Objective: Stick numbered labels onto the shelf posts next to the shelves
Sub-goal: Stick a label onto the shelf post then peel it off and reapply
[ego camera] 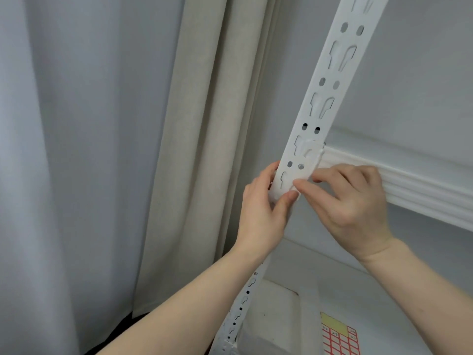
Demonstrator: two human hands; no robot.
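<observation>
Both hands pinch at the shelf post beside the shelf: left hand should steady while right hand fingers smooth the label flat.

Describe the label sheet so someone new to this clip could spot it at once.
Follow the white slotted post down past both hands to the lower shelf. The label sheet lies flat there at the bottom edge of the view. Its yellow top and red grid are the only strong colour among white parts.

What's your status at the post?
Both hands on post beside shelf. Left hand grips post edge; right hand presses a white label, number unreadable. Label sheet below. Nothing in the way.
</observation>
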